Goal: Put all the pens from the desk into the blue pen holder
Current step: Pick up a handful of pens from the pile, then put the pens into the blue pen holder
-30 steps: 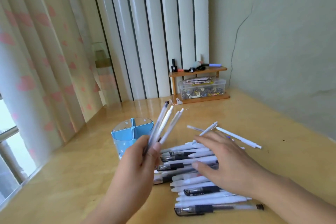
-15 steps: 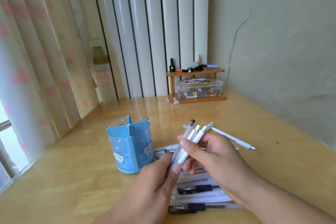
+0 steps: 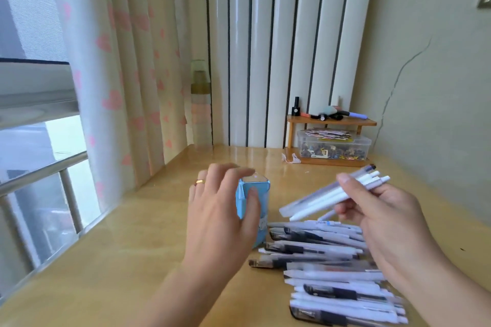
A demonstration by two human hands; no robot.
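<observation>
Pen bundle (image 3: pixel 334 195) passed to right hand (image 3: pixel 382 220), gripped; left hand (image 3: pixel 225 210) open, touching blue pen holder (image 3: pixel 252 191).

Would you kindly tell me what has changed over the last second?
The bundle of pens passed from the left hand to the right hand, which now grips it. The freed left hand moved onto the blue pen holder, fingers around it. The pile of pens stays on the desk.
</observation>
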